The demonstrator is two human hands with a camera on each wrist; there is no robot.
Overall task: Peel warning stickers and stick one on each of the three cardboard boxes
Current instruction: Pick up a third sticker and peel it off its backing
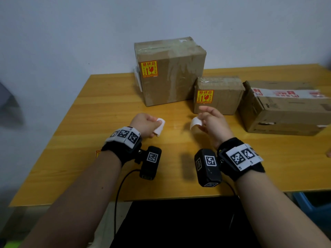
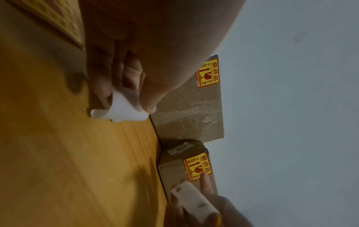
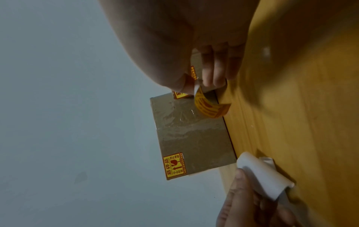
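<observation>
Yellow peeled sticker curls from the pinching right hand; the left hand grips white backing paper. Unlabelled third box lies at two o'clock on the counter, its long axis left-to-right, nearer the right hand.

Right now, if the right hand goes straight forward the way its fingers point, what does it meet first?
Probably the small cardboard box, at the front face with the yellow warning sticker. The right hand, which pinches a peeled sticker, is just before it; the gap looks free, though depth is unclear.
</observation>
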